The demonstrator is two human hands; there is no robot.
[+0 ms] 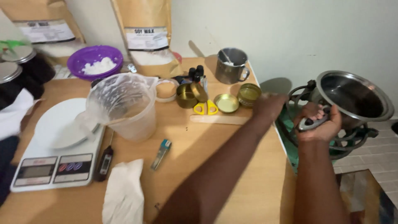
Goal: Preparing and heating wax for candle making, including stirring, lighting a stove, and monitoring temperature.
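My right hand (318, 122) is closed around the dark handle of a steel pot (356, 97). The pot sits on a wire burner stand (352, 141) just off the right edge of the wooden table (232, 166). My left hand (269, 106) is blurred at the table's right edge, beside a gold tin (248, 94) and close to the burner. I cannot make out its fingers or whether it holds anything. The pot's inside looks dark and empty.
A gold lid (226, 103), an open tin (186, 96), yellow scissors (206, 108) and a wooden stick (219, 119) lie mid-table. Behind stand a steel mug (231, 66), brown bags (145, 37) and a purple bowl (94, 60). At left are a plastic jug (124, 103), scale (54, 166), thermometer (104, 159) and white cloth (124, 195).
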